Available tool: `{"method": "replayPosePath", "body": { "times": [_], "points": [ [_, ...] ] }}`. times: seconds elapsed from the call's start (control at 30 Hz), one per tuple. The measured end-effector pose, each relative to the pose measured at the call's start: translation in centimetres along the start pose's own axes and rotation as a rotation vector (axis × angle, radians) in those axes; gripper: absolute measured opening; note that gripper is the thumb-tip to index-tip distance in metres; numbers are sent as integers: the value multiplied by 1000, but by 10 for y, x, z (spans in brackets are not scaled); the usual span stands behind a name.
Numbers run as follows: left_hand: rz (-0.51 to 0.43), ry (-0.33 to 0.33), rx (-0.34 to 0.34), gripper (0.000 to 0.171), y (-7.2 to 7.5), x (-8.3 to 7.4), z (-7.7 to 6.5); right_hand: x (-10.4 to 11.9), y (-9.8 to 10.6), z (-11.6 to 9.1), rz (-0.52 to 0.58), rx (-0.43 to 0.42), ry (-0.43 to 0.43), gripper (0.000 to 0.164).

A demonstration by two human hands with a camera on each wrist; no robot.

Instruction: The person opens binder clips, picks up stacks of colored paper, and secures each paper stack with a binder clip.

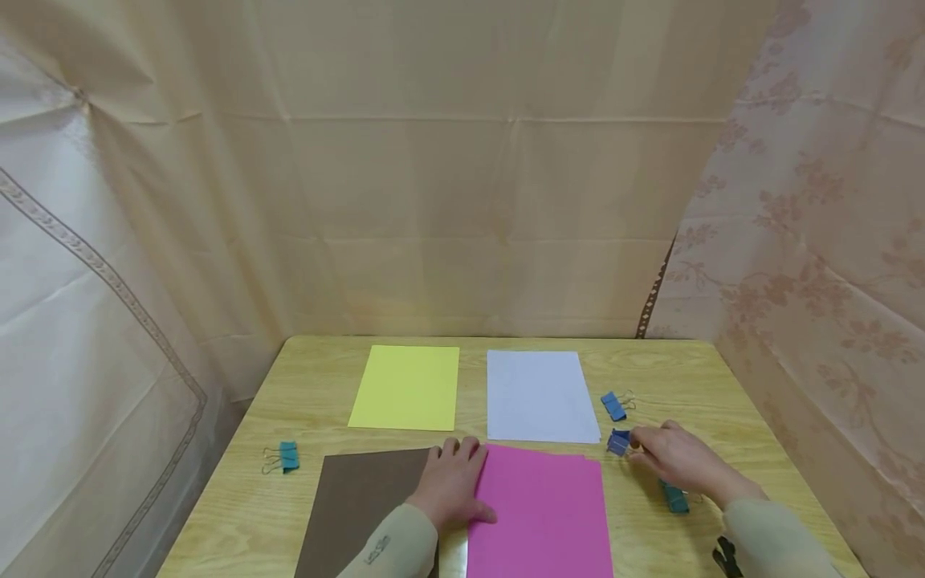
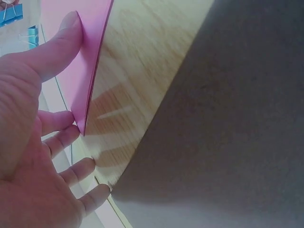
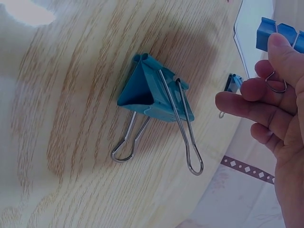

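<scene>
My left hand (image 1: 454,486) lies spread at the top left corner of the pink paper stack (image 1: 538,514), its thumb on the pink sheets and its other fingertips by the stack's corner. Under and beside that hand is the brown paper (image 1: 361,506), with a strip of bare wood between the two. To the right, my right hand (image 1: 682,459) pinches a blue binder clip (image 1: 618,442) by its wire handles between thumb and fingers. A teal binder clip (image 3: 154,90) stands on the table below that hand, its wire handles spread.
Yellow paper (image 1: 406,388) and white paper (image 1: 542,396) lie at the back of the wooden table (image 1: 325,361). Another blue binder clip (image 1: 613,406) sits right of the white paper. A teal binder clip (image 1: 289,457) lies at the left. Curtains (image 1: 506,177) hang behind.
</scene>
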State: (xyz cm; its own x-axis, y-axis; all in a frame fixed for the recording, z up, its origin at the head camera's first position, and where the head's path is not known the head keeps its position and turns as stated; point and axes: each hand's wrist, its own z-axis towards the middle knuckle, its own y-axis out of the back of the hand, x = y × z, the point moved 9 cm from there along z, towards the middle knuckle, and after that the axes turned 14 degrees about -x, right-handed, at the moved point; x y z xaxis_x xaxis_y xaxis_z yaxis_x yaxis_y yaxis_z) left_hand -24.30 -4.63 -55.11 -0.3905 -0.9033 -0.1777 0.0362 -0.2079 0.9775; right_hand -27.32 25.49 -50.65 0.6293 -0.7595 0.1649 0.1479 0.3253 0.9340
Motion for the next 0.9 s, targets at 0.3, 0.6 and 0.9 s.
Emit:
{"method": "replayPosePath", "body": {
  "times": [0.3, 0.6, 0.9],
  "points": [
    [12, -16, 4, 108, 1, -1, 0, 2, -3, 1, 12, 12, 11, 14],
    [28, -5, 23, 114, -7, 2, 5, 3, -6, 2, 22, 45, -5, 13],
    [42, 9, 28, 117, -2, 0, 5, 5, -6, 2, 23, 46, 4, 12]
  ]
}}
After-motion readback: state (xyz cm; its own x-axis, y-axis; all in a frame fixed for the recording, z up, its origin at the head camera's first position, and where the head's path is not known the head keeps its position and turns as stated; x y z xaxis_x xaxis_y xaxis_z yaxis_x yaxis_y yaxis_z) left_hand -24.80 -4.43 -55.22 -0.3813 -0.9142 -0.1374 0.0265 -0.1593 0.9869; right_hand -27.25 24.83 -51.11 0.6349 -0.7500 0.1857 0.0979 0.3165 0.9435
